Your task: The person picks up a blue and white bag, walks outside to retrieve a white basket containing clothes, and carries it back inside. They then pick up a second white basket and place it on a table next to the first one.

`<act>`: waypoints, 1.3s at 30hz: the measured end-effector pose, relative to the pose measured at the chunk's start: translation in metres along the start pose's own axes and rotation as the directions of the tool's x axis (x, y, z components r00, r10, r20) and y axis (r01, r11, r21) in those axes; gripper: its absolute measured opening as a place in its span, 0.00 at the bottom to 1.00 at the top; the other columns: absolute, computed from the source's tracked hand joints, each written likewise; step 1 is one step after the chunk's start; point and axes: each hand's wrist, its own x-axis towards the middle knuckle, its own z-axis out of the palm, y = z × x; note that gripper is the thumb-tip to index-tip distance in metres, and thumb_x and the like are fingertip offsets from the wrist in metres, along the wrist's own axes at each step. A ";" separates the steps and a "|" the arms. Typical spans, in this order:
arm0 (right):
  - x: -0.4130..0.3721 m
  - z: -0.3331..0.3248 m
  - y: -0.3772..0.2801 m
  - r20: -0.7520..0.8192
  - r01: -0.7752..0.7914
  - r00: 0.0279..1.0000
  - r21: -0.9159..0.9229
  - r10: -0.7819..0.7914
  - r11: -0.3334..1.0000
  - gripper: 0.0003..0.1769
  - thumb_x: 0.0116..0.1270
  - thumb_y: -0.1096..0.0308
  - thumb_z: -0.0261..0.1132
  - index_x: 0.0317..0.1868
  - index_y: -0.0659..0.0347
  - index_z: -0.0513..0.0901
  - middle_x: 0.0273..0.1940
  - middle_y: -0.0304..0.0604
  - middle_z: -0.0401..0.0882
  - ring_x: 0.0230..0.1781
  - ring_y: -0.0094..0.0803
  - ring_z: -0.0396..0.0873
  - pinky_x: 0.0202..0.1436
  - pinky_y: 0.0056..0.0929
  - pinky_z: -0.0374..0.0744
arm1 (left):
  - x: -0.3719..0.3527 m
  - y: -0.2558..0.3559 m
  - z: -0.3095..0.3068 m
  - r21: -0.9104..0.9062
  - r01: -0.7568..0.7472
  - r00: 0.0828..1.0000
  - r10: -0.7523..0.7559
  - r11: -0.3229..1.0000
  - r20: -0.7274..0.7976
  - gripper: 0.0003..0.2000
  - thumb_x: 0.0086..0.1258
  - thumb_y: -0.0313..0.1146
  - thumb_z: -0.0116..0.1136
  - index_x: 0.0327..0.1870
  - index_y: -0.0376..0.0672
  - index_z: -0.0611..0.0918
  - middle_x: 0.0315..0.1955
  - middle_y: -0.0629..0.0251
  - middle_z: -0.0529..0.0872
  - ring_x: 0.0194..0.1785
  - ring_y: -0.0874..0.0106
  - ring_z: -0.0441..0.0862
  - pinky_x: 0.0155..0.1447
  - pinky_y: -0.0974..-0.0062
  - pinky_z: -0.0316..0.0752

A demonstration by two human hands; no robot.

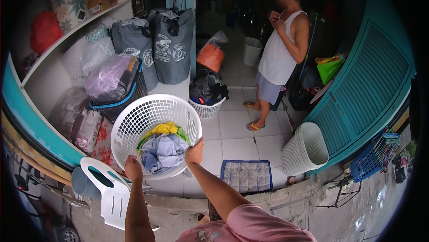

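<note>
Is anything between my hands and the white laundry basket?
Nothing visible does. The left hand and the right hand are both directly on the near rim of the white laundry basket, with the clothes inside it.

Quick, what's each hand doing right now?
Left hand: closed on the rim of the white laundry basket.
Right hand: closed on the same basket's rim, opposite side.

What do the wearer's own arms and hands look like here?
Both arms are bare, with no gloves, watch or bracelets on the left hand or right hand. A pink top with a small printed motif covers the right shoulder.
</note>
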 end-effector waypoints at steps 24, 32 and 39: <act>0.001 0.003 0.003 -0.016 0.001 1.000 -0.011 -0.001 1.000 0.32 0.53 0.70 0.49 0.60 0.63 0.49 0.52 0.52 0.61 0.50 0.47 0.65 0.49 0.41 0.67 | 0.000 -0.003 0.002 -0.007 0.000 1.000 0.000 1.000 -0.008 0.05 0.50 0.22 0.47 0.26 0.42 0.74 0.24 0.58 0.79 0.29 0.59 0.77 0.32 0.65 0.69; 0.002 0.004 0.003 -0.009 -0.008 1.000 -0.005 0.008 1.000 0.33 0.53 0.70 0.49 0.60 0.63 0.49 0.53 0.52 0.61 0.50 0.48 0.65 0.50 0.41 0.67 | 0.000 -0.004 0.003 0.007 0.003 1.000 -0.003 1.000 -0.011 0.04 0.50 0.22 0.47 0.25 0.42 0.74 0.23 0.58 0.79 0.28 0.59 0.76 0.32 0.65 0.69; 0.001 0.002 0.002 0.003 -0.010 1.000 0.005 0.010 1.000 0.33 0.53 0.70 0.49 0.60 0.63 0.49 0.53 0.53 0.60 0.50 0.48 0.65 0.49 0.41 0.68 | 0.000 -0.006 0.005 -0.007 -0.016 0.999 0.016 1.000 -0.029 0.04 0.50 0.22 0.47 0.25 0.42 0.74 0.23 0.58 0.79 0.28 0.59 0.77 0.32 0.66 0.69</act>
